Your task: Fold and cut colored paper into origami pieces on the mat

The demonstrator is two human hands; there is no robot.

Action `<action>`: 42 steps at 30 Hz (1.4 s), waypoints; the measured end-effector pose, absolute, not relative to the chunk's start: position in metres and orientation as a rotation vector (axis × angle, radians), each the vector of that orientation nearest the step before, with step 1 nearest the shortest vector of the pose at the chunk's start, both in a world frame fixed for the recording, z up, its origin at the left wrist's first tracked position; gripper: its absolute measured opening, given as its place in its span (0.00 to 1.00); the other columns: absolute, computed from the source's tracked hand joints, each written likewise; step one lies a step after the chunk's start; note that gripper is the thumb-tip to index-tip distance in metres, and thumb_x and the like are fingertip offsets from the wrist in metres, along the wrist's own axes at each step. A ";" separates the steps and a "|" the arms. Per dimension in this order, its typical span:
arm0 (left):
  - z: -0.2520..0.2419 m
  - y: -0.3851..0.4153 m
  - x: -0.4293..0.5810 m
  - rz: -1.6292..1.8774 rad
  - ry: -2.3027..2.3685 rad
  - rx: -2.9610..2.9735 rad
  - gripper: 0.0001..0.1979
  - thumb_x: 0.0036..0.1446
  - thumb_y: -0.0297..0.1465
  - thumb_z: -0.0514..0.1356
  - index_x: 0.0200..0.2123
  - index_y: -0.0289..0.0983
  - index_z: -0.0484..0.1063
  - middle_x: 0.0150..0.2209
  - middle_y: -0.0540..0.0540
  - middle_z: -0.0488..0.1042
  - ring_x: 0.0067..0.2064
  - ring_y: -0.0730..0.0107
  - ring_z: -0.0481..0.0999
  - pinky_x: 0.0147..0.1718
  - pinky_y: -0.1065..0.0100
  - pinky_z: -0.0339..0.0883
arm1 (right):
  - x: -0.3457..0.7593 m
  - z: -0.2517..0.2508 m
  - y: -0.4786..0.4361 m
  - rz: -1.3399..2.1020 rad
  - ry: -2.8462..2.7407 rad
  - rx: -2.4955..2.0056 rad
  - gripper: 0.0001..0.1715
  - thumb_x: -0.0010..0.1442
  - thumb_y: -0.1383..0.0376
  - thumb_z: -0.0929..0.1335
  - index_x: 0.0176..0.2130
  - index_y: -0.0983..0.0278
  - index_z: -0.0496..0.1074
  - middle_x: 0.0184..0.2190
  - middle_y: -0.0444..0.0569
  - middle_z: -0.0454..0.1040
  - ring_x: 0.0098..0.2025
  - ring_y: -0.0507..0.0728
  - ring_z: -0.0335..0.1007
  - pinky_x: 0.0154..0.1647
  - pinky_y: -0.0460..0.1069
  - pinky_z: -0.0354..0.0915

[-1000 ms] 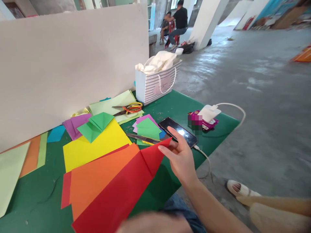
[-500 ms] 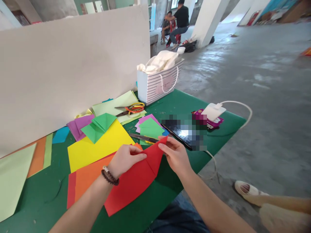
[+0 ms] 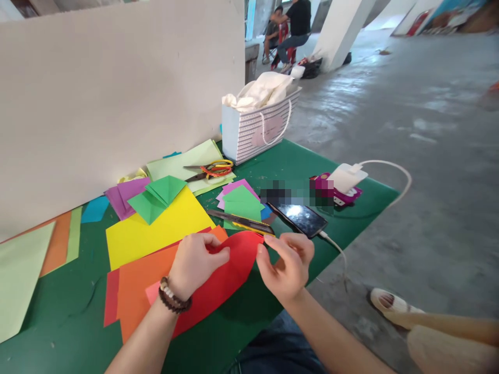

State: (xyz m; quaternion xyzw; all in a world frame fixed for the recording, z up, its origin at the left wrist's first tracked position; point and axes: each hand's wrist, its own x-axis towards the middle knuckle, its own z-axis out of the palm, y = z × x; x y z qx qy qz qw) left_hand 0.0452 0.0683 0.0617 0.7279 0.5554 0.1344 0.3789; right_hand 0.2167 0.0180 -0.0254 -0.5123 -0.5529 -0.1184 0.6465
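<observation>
Red paper sheet (image 3: 230, 267) held between both hands

Left hand (image 3: 197, 265) curls narrowly over the rounded fold, gripping it; right hand (image 3: 286, 267) pinches the far edge, apparently to lift the sheet clear of orange paper (image 3: 144, 291) on the green surface (image 3: 296, 171).

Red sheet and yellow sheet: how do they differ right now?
The red sheet is raised and curved between the left hand and right hand; the yellow sheet lies flat on the green mat, untouched. The red sheet shows a rounded bulge, the yellow sheet straight edges. The yellow sheet carries folded green paper; the red one doesn't. Both are plain, single-colour craft paper.
</observation>
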 end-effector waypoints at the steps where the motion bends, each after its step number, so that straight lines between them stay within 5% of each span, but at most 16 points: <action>1: 0.062 0.068 0.044 0.339 1.437 1.873 0.11 0.49 0.36 0.59 0.19 0.36 0.70 0.20 0.52 0.70 0.26 0.72 0.66 0.28 0.70 0.57 | 0.215 -0.023 0.017 -0.403 -1.297 -1.175 0.29 0.51 0.75 0.72 0.50 0.57 0.69 0.35 0.46 0.63 0.34 0.54 0.63 0.34 0.51 0.65; 3: 0.063 0.068 0.040 0.325 1.456 1.895 0.11 0.48 0.35 0.59 0.18 0.36 0.69 0.19 0.52 0.68 0.25 0.73 0.65 0.27 0.70 0.55 | 0.211 -0.017 0.015 -0.488 -1.332 -1.189 0.34 0.50 0.77 0.72 0.54 0.56 0.67 0.34 0.46 0.61 0.34 0.54 0.62 0.34 0.51 0.64; 8: 0.070 0.070 0.029 0.265 1.431 1.916 0.11 0.46 0.35 0.60 0.17 0.36 0.67 0.17 0.54 0.64 0.23 0.75 0.60 0.24 0.71 0.52 | 0.191 -0.006 0.012 -0.402 -1.658 -1.146 0.19 0.57 0.74 0.67 0.45 0.56 0.74 0.32 0.46 0.61 0.35 0.55 0.62 0.39 0.54 0.59; 19: 0.073 0.070 0.025 0.207 1.360 1.934 0.09 0.43 0.31 0.58 0.16 0.36 0.64 0.16 0.56 0.58 0.22 0.77 0.54 0.23 0.72 0.49 | 0.183 -0.014 0.015 -0.244 -1.773 -1.176 0.22 0.58 0.71 0.63 0.49 0.54 0.74 0.35 0.48 0.63 0.39 0.56 0.62 0.41 0.54 0.56; 30: 0.079 0.078 0.008 0.105 1.291 1.902 0.11 0.47 0.36 0.60 0.21 0.35 0.74 0.20 0.52 0.70 0.22 0.76 0.63 0.21 0.73 0.53 | 0.208 -0.022 0.028 -0.230 -1.447 -1.347 0.17 0.60 0.75 0.62 0.42 0.61 0.76 0.34 0.49 0.63 0.37 0.56 0.63 0.40 0.54 0.61; 38: 0.081 0.081 0.004 0.074 1.252 1.914 0.11 0.49 0.36 0.59 0.23 0.35 0.76 0.21 0.51 0.72 0.23 0.75 0.65 0.21 0.74 0.55 | 0.205 -0.024 0.029 -0.091 -1.442 -1.312 0.13 0.61 0.69 0.63 0.45 0.61 0.73 0.37 0.52 0.68 0.42 0.59 0.67 0.43 0.57 0.66; 42: 0.079 0.083 0.002 0.059 1.178 1.924 0.11 0.50 0.36 0.60 0.25 0.35 0.78 0.23 0.50 0.75 0.25 0.73 0.68 0.25 0.73 0.57 | 0.204 -0.028 0.025 0.205 -1.378 -1.279 0.15 0.61 0.65 0.66 0.49 0.60 0.70 0.35 0.49 0.73 0.36 0.56 0.70 0.38 0.53 0.70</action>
